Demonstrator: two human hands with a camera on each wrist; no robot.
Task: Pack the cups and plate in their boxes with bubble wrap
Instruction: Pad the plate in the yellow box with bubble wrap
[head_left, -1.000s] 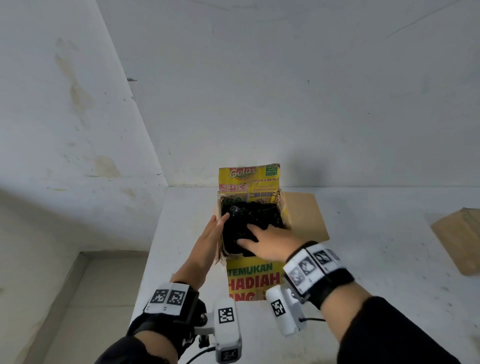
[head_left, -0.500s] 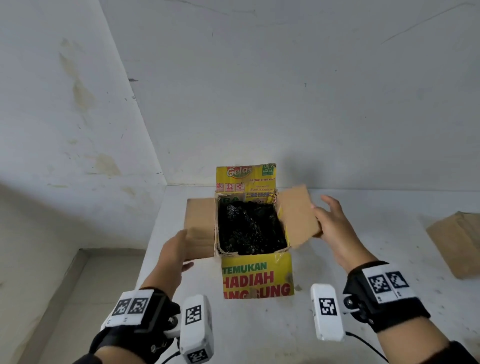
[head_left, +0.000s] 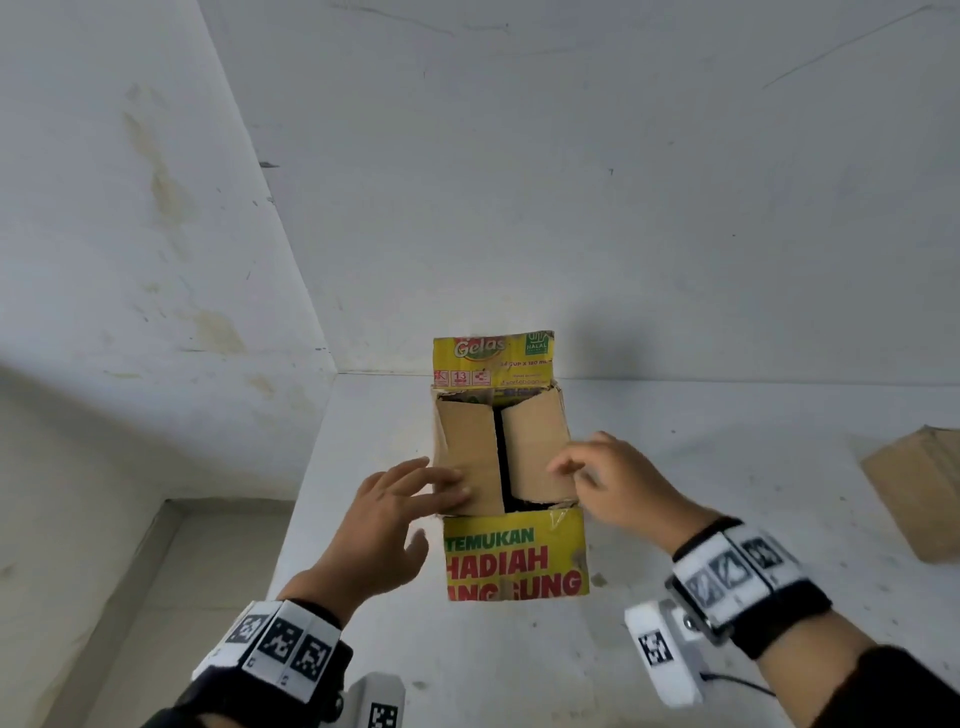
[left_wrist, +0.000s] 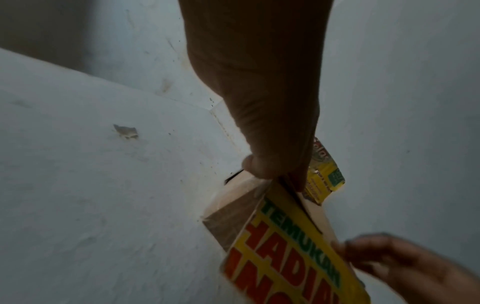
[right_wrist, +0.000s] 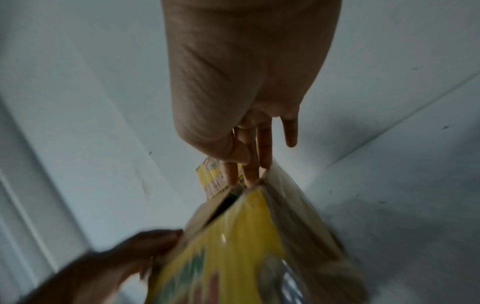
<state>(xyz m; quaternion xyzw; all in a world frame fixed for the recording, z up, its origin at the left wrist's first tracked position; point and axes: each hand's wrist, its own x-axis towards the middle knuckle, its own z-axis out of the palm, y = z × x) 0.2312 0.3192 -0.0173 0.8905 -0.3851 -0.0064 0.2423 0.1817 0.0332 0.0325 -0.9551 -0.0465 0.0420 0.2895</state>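
Though its two brown side flaps (head_left: 470, 457) are folded in over the opening, the yellow printed box (head_left: 517, 564) is not yet closed: a narrow dark slot remains between the flaps, and the far flap (head_left: 493, 358) stands upright. It sits on the white tabletop (head_left: 701, 467), near the corner where two walls meet.

I judge the box light and only moderately stiff. It is thin corrugated card, creased and frayed at the rims, so it should dent if squeezed at mid-wall. The contents cannot be seen, but given the task they are probably fragile. The safest hold would be low on opposite walls or under the base, never by a flap.

The left hand (head_left: 384, 525) lies with fingers straight and spread, pressing flat on the left flap at its near corner; in the left wrist view the thumb and fingertips meet the box's top corner. The right hand (head_left: 618, 488) reaches over the right flap (head_left: 535, 449) with fingers extended, touching it; the picture is blurred there, so the exact contact is unclear, though it grasps nothing.

The box front is glossy, with red and green lettering on yellow; the flap insides are plain matt card. Farther right, well apart, another brown cardboard piece (head_left: 919, 493) lies on the scuffed, speckled tabletop.
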